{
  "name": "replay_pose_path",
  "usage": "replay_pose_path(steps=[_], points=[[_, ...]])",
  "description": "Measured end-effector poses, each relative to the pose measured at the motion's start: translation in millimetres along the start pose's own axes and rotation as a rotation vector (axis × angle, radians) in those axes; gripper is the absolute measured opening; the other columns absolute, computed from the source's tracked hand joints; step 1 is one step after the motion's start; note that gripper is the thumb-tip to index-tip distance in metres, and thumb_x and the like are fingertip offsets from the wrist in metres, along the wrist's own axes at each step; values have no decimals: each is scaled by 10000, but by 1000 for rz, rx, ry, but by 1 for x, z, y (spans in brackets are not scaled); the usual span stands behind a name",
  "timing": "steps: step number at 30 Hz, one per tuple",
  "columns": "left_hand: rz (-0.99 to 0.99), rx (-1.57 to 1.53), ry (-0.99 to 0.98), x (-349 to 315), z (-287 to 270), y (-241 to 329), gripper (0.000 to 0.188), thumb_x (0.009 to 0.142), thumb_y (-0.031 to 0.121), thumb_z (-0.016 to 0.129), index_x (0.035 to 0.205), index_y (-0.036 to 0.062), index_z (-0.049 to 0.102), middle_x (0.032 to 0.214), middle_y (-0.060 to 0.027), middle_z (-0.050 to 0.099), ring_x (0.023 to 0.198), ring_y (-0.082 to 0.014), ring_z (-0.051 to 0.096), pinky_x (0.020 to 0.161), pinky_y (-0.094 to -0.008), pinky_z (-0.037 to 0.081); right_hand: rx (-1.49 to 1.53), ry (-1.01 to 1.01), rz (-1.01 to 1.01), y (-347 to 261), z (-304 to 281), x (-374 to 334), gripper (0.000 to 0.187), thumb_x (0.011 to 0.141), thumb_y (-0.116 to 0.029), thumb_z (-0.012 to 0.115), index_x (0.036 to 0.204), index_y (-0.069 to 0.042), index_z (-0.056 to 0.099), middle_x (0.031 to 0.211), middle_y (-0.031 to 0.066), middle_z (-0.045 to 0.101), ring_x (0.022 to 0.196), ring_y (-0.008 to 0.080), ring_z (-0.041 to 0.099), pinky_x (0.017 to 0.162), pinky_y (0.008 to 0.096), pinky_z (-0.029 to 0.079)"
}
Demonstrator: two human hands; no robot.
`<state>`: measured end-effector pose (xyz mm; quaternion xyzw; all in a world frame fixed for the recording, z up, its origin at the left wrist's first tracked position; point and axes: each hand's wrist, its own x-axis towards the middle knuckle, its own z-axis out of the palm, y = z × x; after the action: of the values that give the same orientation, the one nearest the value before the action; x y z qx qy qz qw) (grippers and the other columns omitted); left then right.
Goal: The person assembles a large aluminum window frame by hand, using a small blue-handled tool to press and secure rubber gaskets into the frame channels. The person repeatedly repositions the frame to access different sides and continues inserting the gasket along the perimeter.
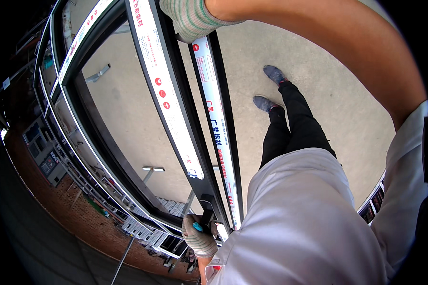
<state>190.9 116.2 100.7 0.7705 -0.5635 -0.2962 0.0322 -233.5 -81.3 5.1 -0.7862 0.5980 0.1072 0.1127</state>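
A dark metal window frame [195,186], with white printed protective film on its bars, slants across the view in front of me. My right hand [188,21], in a striped knit glove, reaches across the top and is closed over the frame's far end; its fingertips are partly hidden. Low down by the near corner, my left hand [199,237], gloved alike, curls around a small dark piece with a blue part [197,227]. That piece lies against a black fitting [206,202] on the frame; its kind does not show.
Beyond the frame's bars lie the concrete floor [123,90] and metal stand pieces [153,169]. More framed sections and stacked metal profiles [142,230] stand at the left, with a grey machine panel [47,159] behind. My feet [273,73] are on the floor to the frame's right.
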Motion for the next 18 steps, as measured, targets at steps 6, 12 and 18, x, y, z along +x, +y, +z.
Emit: replay_pose_path(steps=[6,12,18], points=[[-201,-196,-46,4,-3,17,228,928,31,489,751,99,363,613,-19,348,453,-137,332,382,-303,302,143,5,141,-3,-1,-2,240,891,-205,682,1035,-80,829,1093,163,780,1028,326,755,814,455,611],[-248,-394,-32,3,-4,-5,297,974,186,500,725,113,357,607,-10,342,380,-141,311,333,-298,300,394,91,297,-9,5,7,286,892,-216,657,1050,-32,810,1116,187,771,1075,344,744,866,451,603],[99,19,-25,11,-9,-27,392,1036,331,483,733,84,450,608,-35,421,408,-136,391,361,-297,329,358,81,281,-5,9,11,317,859,-226,687,1075,-24,801,1142,211,761,1101,335,737,885,442,601]])
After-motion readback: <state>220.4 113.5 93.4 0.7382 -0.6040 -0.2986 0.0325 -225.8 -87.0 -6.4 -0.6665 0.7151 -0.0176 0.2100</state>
